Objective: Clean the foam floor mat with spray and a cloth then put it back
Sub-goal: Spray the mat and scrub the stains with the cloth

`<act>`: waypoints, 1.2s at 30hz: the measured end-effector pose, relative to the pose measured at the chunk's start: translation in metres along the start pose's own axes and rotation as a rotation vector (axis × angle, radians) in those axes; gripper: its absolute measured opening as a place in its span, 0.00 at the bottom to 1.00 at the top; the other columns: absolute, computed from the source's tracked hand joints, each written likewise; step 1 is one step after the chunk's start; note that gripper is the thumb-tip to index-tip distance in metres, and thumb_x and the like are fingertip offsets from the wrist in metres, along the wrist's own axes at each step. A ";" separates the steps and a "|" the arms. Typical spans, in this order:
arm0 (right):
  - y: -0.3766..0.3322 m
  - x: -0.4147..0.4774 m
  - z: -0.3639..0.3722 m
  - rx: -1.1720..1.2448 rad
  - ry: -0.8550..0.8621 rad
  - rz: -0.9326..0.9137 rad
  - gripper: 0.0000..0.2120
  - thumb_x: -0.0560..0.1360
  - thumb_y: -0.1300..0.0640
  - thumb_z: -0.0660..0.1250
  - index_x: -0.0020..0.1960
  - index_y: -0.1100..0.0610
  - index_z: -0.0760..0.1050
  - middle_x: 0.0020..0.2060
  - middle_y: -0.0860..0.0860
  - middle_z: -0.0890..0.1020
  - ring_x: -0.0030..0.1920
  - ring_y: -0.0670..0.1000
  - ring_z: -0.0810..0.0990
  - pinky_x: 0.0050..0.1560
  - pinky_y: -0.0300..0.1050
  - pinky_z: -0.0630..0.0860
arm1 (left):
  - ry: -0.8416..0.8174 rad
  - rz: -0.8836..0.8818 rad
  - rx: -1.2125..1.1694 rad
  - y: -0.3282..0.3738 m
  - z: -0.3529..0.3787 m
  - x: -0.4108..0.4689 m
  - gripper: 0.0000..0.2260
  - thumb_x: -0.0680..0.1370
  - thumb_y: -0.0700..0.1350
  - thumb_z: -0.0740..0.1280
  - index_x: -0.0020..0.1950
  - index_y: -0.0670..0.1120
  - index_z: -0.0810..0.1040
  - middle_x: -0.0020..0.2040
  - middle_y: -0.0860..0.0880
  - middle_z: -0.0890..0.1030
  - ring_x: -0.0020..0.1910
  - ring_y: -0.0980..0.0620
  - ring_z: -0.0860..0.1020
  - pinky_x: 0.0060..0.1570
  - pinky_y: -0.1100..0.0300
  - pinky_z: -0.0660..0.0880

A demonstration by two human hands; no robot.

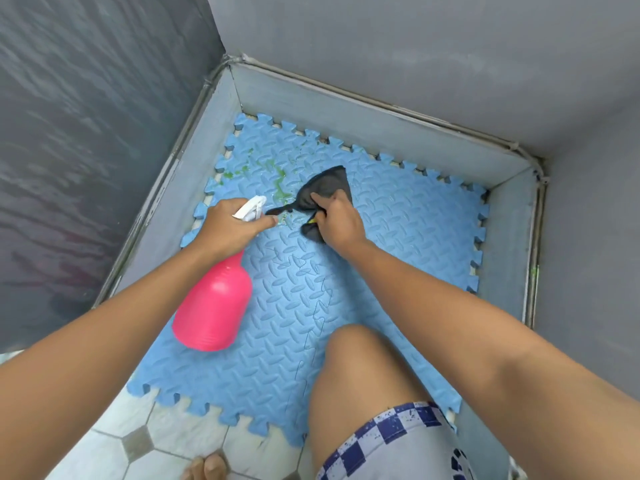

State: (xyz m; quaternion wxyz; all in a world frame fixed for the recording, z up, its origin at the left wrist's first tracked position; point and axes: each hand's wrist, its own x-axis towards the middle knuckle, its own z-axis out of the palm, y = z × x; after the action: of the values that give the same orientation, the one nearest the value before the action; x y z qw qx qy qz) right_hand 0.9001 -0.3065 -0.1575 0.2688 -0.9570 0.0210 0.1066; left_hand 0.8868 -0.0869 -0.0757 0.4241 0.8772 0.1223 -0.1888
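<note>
Grey walls corner the blue foam mat (398, 237), still streaked green, as the left hand (230, 226) grips the pink spray bottle (213, 306) and the right hand (337, 220) pinches the dark cloth (327, 187) beside the mess, so wiping looks barely begun.

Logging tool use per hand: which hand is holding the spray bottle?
The left hand: it grips the pink spray bottle at its white trigger head, while the right hand holds the dark cloth against the blue mat.
</note>
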 end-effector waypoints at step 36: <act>-0.018 0.116 -0.018 -0.260 0.070 -0.065 0.21 0.81 0.56 0.58 0.73 0.48 0.71 0.63 0.60 0.72 0.57 0.66 0.77 0.54 0.56 0.76 | 0.331 0.164 0.061 -0.038 -0.059 0.000 0.22 0.74 0.52 0.76 0.32 0.44 0.67 0.29 0.47 0.67 0.32 0.48 0.65 0.35 0.62 0.65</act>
State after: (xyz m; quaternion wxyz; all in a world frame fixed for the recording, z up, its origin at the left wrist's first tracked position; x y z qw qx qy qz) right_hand 1.0189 -0.2979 -0.1586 0.1448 -0.9871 -0.0148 0.0662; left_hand 0.8857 -0.0170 -0.0681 0.3853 0.9158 0.1129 -0.0101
